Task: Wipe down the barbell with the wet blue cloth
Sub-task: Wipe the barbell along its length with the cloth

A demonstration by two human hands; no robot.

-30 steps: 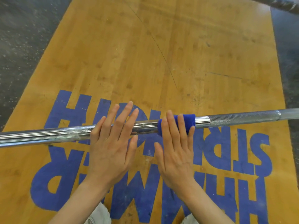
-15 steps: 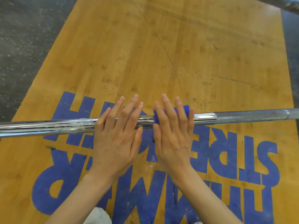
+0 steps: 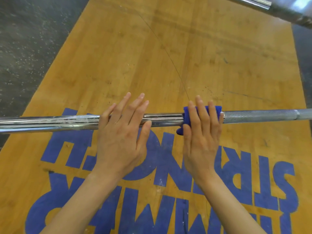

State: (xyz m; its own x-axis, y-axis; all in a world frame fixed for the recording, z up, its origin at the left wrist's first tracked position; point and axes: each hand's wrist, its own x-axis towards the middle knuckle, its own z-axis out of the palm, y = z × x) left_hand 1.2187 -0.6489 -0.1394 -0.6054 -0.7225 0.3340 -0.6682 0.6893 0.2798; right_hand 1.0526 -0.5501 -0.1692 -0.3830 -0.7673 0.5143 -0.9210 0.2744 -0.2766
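One wooden platform with blue lettering is bordered by dark flooring. The chrome barbell is pressed by the flat left hand; the blue cloth is pressed under the flat right hand.

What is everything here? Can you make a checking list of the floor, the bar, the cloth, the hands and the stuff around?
Surface: wooden platform with blue letters, scuffed.
Job's things: barbell lies across the platform; blue cloth wrapped on it where the smooth part meets the knurled part.
Clutter: nothing seen.
Grippers: left hand flat on the bar, fingers straight; right hand flat, pressing the cloth.
Cables: nothing seen; one thin dark line on the wood, cannot tell what.
Surroundings: dark speckled floor; another metal bar top right.
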